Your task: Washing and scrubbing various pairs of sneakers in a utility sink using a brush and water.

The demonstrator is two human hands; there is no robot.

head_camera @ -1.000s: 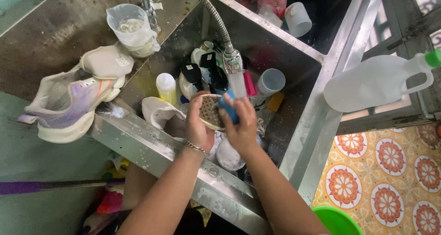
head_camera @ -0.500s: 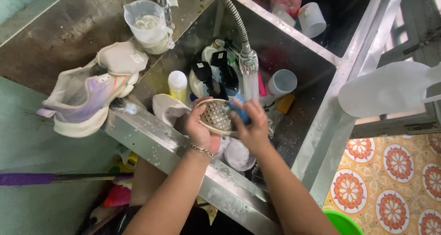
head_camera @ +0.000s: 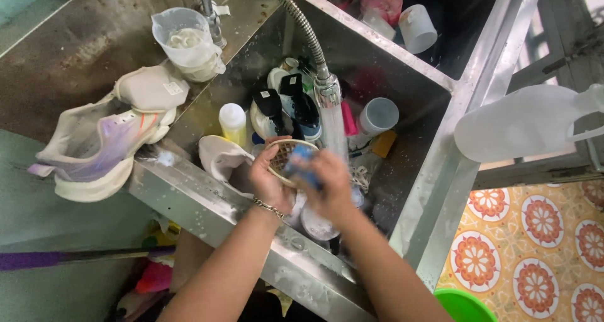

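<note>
My left hand (head_camera: 267,174) grips a sole (head_camera: 284,155) over the sink (head_camera: 434,171); my right hand (head_camera: 327,183) grips a blue sponge (head_camera: 301,161) against it.

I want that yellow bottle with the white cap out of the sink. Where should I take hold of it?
Grip the yellow bottle around its white cap, coming straight down from above. It stands upright in the sink with the cap on top and free, while a shoe and other things crowd its lower body.
</note>
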